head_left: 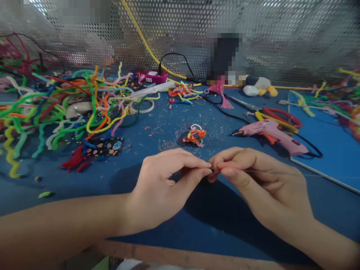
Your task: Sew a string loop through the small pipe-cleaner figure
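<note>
My left hand (pixel 171 187) is closed in a pinch, thumb against forefinger, on a tiny dark bit that I cannot make out. Touching those fingertips, my right hand (pixel 261 187) pinches a thin clear thread (pixel 323 175), which trails off past the right edge of the view. Both hands are raised over the front of the blue table (pixel 157 240). Just beyond them lies a small multicoloured fuzzy ornament (pixel 196 136) with a loop of pale beads (pixel 196 126).
Pipe cleaners (pixel 70 105) in many colours heap up at left, beside a flowered cloth piece (pixel 104 146). At right lie a pink glue gun (pixel 270 133), scissors (pixel 284 119) and a blue board (pixel 323 142). A perforated metal screen (pixel 177 41) stands behind a purple power adapter (pixel 157 77).
</note>
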`<action>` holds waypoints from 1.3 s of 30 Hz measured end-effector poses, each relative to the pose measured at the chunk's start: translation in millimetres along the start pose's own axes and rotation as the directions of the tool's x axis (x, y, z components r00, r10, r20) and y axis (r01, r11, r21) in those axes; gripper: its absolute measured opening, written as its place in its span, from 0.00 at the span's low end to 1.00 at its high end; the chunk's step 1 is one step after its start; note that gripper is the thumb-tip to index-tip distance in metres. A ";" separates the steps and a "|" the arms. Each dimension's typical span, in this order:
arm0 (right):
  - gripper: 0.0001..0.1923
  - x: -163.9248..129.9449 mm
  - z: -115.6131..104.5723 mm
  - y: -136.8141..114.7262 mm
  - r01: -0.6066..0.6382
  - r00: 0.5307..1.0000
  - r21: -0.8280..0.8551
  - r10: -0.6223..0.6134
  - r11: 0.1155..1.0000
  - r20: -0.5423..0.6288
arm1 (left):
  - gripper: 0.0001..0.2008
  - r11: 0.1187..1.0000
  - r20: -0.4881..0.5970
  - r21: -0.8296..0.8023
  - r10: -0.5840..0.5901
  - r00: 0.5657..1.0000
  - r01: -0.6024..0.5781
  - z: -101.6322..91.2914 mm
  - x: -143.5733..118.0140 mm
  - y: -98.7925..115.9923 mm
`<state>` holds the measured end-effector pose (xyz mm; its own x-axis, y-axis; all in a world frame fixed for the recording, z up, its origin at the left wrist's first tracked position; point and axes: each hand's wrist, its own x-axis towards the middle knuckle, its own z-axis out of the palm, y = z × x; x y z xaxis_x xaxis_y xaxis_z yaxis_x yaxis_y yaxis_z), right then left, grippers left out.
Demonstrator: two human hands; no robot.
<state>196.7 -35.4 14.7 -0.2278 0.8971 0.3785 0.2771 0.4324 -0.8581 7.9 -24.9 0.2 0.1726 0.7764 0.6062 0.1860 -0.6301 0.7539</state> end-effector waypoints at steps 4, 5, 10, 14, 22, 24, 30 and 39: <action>0.10 -1.9 -1.8 5.5 -0.057 0.998 0.068 0.056 0.996 0.020 | 0.03 0.993 0.038 -0.064 -0.092 0.995 0.095 -1.3 -0.1 -0.4; 0.10 -2.8 -2.2 7.1 -0.073 0.997 0.099 0.071 0.992 0.024 | 0.03 0.990 0.039 -0.074 -0.118 0.992 0.120 -1.7 -0.1 -0.3; 0.09 -4.6 -3.0 8.5 -0.082 0.997 0.101 0.082 0.991 0.001 | 0.03 0.985 0.031 -0.080 -0.151 0.988 0.153 -2.5 2.3 -0.2; 0.08 -1.9 -4.2 3.7 -0.027 0.999 -0.093 0.024 0.995 -0.025 | 0.03 0.989 0.042 -0.073 -0.125 0.991 0.127 -3.1 4.4 -0.9; 0.07 -8.0 -11.9 9.3 0.062 0.998 -0.163 -0.059 0.985 0.020 | 0.03 0.980 0.145 -0.101 -0.155 0.977 0.170 -7.2 4.6 -1.0; 0.07 -8.3 -12.5 10.9 0.058 0.998 -0.150 -0.055 0.987 0.029 | 0.04 0.984 0.165 -0.073 -0.149 0.975 0.163 -8.1 5.8 -2.5; 0.05 -4.0 -13.2 8.0 -0.030 1.000 -0.058 0.029 0.998 -0.008 | 0.04 0.989 0.157 -0.029 -0.139 0.978 0.145 -6.6 6.3 -8.8; 0.10 3.7 -11.2 11.8 -0.239 0.959 0.342 0.276 0.909 -0.061 | 0.02 0.997 0.208 0.082 -0.030 0.978 0.013 -8.4 4.0 -9.2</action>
<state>209.5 -26.0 9.9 -0.0852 0.9854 0.1476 -0.0134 0.1470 -0.9890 -1.3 -15.8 -2.2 0.3645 0.7741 0.5177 0.2671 -0.6194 0.7382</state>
